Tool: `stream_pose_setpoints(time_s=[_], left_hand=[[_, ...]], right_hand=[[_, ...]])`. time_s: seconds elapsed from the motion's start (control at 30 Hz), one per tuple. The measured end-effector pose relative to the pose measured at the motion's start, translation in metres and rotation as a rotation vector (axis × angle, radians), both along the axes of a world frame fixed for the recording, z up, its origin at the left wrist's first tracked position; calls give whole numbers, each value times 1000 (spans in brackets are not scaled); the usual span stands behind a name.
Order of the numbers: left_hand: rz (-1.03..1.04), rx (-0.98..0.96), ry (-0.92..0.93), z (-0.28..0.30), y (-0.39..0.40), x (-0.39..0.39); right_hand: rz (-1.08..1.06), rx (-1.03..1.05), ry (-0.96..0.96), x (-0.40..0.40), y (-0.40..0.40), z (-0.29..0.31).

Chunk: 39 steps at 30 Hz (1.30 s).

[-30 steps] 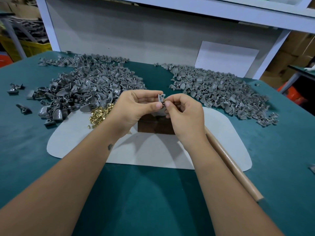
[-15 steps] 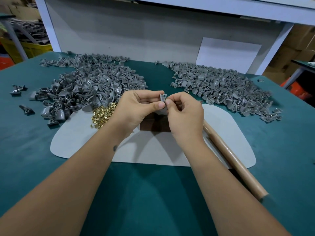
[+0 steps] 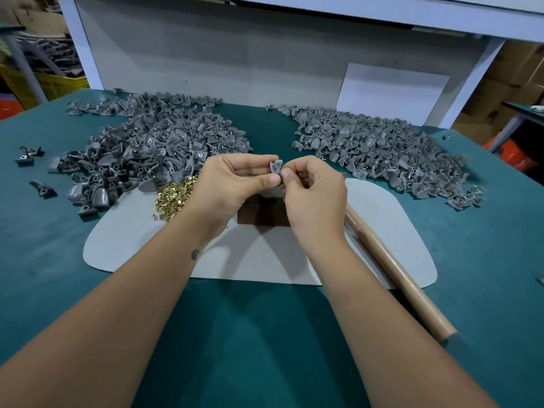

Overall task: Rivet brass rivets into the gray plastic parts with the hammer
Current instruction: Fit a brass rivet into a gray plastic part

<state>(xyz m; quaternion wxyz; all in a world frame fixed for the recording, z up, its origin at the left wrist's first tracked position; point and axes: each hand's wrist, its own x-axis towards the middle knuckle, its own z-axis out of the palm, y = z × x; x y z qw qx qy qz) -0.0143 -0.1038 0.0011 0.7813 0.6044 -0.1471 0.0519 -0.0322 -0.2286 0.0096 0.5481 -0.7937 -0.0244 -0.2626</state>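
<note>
Both hands were raised above the middle of the bench, with one gray plastic part [image 3: 275, 166] held between them. The left hand [image 3: 235, 187] pinched it between thumb and forefinger; the right hand [image 3: 316, 195] had its fingertips curled against the part's lower edge, apparently seating a rivet, though no rivet could be made out in that grip. The step would be done well by pressing the shank fully and squarely into the hole before the part went down on the dark brown block [image 3: 259, 214] beneath the hands, since a tilted rivet would likely bend under the blow. The part was small, matte, moulded, with a round eyelet. The loose brass rivets [image 3: 173, 197] lay in a bright, short-shanked heap just left of the left wrist, on a pale gray rounded mat [image 3: 382, 231]. The hammer's smooth wooden handle [image 3: 394, 272] lay ungripped along the mat's right side, its head hidden behind the right hand. Heaps of gray parts lay at the far left [image 3: 153, 148] and far right [image 3: 382, 154] of the bench's teal felt-like cover [image 3: 485, 260].
</note>
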Motion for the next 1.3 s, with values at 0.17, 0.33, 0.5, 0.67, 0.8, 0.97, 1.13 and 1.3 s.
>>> stream_pose_setpoints(time_s=[0.17,0.33,0.5,0.67,0.8,0.97,1.13,1.3], left_hand=[[-7,-27,11,1,-1,-3],[-5,-16,29,1,0,0],[49,4,54,2,2,2],[3,-79,70,3,4,3],[-40,-43,62,5,6,1],[-89,-42,44,7,8,0],[-76,-31,26,6,7,-1],[-78,-31,19,6,7,-1]], right_hand=[[-9,-2,-5,0,1,-2],[61,20,44,5,-6,0],[180,81,39,8,-13,4],[233,76,-49,5,-9,5],[170,-2,-119,4,-9,5],[148,-47,-170,4,-13,7],[163,1,-139,5,-13,6],[167,-47,-158,5,-14,5]])
